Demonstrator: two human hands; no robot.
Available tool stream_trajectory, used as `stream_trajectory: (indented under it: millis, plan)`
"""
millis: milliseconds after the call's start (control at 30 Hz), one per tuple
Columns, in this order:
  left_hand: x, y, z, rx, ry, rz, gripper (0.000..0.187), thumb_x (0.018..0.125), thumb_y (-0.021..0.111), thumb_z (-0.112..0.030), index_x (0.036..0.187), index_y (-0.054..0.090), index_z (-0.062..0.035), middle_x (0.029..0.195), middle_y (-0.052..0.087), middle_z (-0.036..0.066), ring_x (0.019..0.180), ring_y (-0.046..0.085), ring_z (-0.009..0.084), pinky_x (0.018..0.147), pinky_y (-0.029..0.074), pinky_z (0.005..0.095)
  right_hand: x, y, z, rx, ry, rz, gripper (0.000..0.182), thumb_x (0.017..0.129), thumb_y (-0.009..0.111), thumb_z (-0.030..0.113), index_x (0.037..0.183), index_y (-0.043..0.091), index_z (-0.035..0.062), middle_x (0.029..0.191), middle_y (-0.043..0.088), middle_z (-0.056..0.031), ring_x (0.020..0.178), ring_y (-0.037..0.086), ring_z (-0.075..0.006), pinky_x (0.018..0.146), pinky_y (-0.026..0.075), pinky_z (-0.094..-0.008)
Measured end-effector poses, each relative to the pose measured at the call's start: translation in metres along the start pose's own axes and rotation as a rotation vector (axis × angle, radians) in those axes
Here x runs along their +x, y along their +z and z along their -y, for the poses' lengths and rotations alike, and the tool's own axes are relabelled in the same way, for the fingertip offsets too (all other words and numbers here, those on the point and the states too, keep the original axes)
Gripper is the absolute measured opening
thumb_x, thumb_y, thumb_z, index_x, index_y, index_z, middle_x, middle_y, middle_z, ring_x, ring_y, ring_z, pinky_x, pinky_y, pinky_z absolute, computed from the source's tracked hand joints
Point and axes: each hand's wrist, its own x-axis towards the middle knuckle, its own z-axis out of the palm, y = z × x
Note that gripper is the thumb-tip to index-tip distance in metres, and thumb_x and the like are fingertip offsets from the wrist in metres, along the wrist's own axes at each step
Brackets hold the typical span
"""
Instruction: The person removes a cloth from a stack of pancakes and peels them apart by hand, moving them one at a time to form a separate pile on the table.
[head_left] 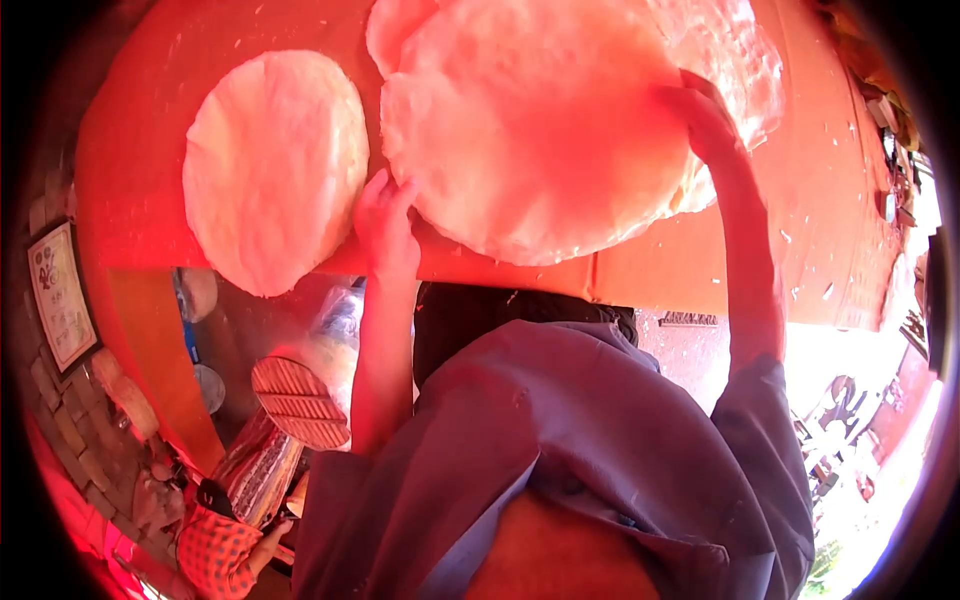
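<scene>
A large round flatbread [540, 130] lies on top of other flatbreads [745, 60] that show behind it and to its right. My right hand [705, 120] is at its right edge, thumb on the upper face and fingers closed around the rim; some fingertips are hidden. By the lower left rim is my left hand [388, 225], its fingers apart and their tips at or very near the bread. Left of that hand a separate round flatbread [278, 170] lies flat, slightly past the table's near edge.
The breads lie on an orange-covered table [820, 200] with scattered crumbs. Below its edge is a round ridged wooden piece [300, 402]. A person in a checked shirt [215, 550] is at the lower left. A framed certificate [62, 295] hangs on the brick wall.
</scene>
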Motion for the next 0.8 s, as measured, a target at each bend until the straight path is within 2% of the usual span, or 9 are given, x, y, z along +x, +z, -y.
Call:
stream_trajectory:
  millis: [33,100,167,300,400,567,667,733,800]
  plan:
    - [-0.003,-0.001,-0.002,0.001,-0.005,-0.015,0.049,0.083,0.065,0.001,0.127,0.046,0.0114,0.116,0.059,0.012,0.106,0.057,0.0181,0.093,0.045,0.0269,-0.006,0.003,0.009,0.010,-0.051,0.151,0.040,0.078,0.067,0.019,0.111,0.061,-0.0045,0.091,0.066,-0.0066,0.084,0.062,-0.0138,0.071,0.049,-0.0284]
    - [-0.002,0.001,-0.009,-0.047,-0.142,0.018,0.042,0.082,0.065,0.002,0.121,0.051,0.0100,0.112,0.062,0.011,0.104,0.058,0.0175,0.092,0.045,0.0276,0.012,-0.023,-0.030,0.032,-0.021,0.163,0.040,0.078,0.066,0.018,0.111,0.061,-0.0055,0.092,0.066,-0.0070,0.083,0.062,-0.0147,0.072,0.050,-0.0288]
    - [-0.005,0.002,0.000,-0.009,-0.099,0.026,0.041,0.082,0.065,0.001,0.120,0.052,0.0091,0.112,0.062,0.011,0.104,0.059,0.0174,0.092,0.045,0.0279,0.013,-0.025,-0.045,0.039,0.068,0.069,0.038,0.079,0.063,0.016,0.109,0.062,-0.0066,0.091,0.066,-0.0078,0.080,0.063,-0.0160,0.070,0.051,-0.0289]
    - [-0.016,0.011,0.007,0.073,0.003,0.074,0.044,0.082,0.063,0.002,0.124,0.050,0.0071,0.116,0.061,0.011,0.108,0.057,0.0182,0.095,0.044,0.0299,-0.013,-0.014,-0.017,0.091,0.090,0.124,0.028,0.081,0.061,0.017,0.098,0.065,-0.0046,0.086,0.065,-0.0062,0.076,0.061,-0.0150,0.065,0.050,-0.0285]
    - [-0.018,0.014,0.006,-0.034,-0.016,0.092,0.044,0.082,0.062,0.003,0.124,0.049,0.0067,0.117,0.060,0.011,0.109,0.057,0.0189,0.095,0.045,0.0306,0.033,-0.070,-0.082,0.121,0.172,0.249,0.026,0.087,0.056,0.015,0.103,0.062,-0.0050,0.093,0.065,-0.0078,0.084,0.061,-0.0162,0.073,0.051,-0.0295]
    - [-0.023,0.003,0.024,-0.175,-0.141,0.058,0.040,0.080,0.063,0.003,0.119,0.052,0.0054,0.117,0.060,0.012,0.105,0.059,0.0195,0.092,0.047,0.0314,0.007,-0.024,-0.030,0.129,0.194,0.241,0.023,0.085,0.061,0.026,0.087,0.065,0.0041,0.076,0.060,-0.0015,0.065,0.053,-0.0096,0.055,0.041,-0.0253]
    - [-0.026,0.012,0.033,-0.006,0.004,0.019,0.049,0.080,0.063,0.004,0.127,0.049,0.0028,0.121,0.059,0.012,0.110,0.058,0.0187,0.094,0.047,0.0334,0.014,-0.025,-0.034,-0.124,0.294,0.140,0.029,0.086,0.064,0.030,0.097,0.067,0.0035,0.084,0.063,-0.0025,0.072,0.056,-0.0104,0.062,0.045,-0.0258]
    - [-0.030,0.010,0.033,0.004,0.073,0.171,0.052,0.079,0.065,0.003,0.128,0.049,0.0009,0.122,0.059,0.010,0.109,0.059,0.0177,0.092,0.049,0.0342,-0.023,0.002,0.003,-0.400,-0.088,0.052,0.038,0.086,0.066,0.029,0.110,0.065,-0.0005,0.096,0.066,-0.0046,0.083,0.060,-0.0124,0.074,0.048,-0.0266]
    - [-0.032,0.017,0.019,-0.065,0.195,0.307,0.053,0.078,0.065,0.004,0.128,0.049,0.0002,0.121,0.059,0.009,0.111,0.057,0.0169,0.094,0.047,0.0338,-0.016,-0.012,0.011,-0.283,-0.154,0.165,0.041,0.088,0.066,0.020,0.122,0.059,-0.0013,0.105,0.065,-0.0059,0.097,0.058,-0.0144,0.084,0.048,-0.0278]
